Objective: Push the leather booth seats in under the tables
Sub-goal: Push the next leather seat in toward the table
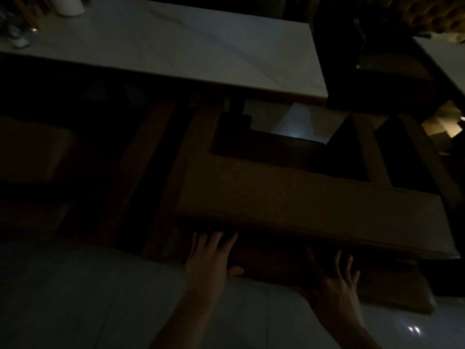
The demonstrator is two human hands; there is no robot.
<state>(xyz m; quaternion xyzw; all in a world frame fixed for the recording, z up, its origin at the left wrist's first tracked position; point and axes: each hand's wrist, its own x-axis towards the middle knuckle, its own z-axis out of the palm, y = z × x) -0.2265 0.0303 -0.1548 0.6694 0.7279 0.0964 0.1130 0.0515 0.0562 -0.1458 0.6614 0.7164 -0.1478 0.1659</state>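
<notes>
Dim light leaves most of the room in shadow; pale floor tiles (75, 298) fill the near ground and carry a small glint at the lower right. Beyond them a white marble-patterned desk (176, 46) runs across the upper half of the view, its long edge slanting down toward the right, with a pale cylindrical vessel (69, 5) standing at its far left corner. A second, similar top (442, 61) shows at the right edge, well apart from the first. Between the person and the desk sits the brown leather booth seat (302, 197), its backrest a long padded bar whose axis lies roughly parallel to the desk's near edge, sloping down to the right. Its cushion end looks partly tucked beneath the desk, though the gloom makes the depth hard to judge. Another upholstered seat (32, 152) is barely visible at the left. Directly ahead of both hands lies the seat's rear face, just under the padded bar, so the push should run straight away from the person and across the bar's long axis toward the desk. The left hand (211, 258) has straight, spread fingers (216, 238) pointing at that rear face, apparently touching it; the right hand (334, 280) reaches likewise with splayed fingers, gripping nothing, and contact cannot be told for certain. Both hands stand about equally near.
</notes>
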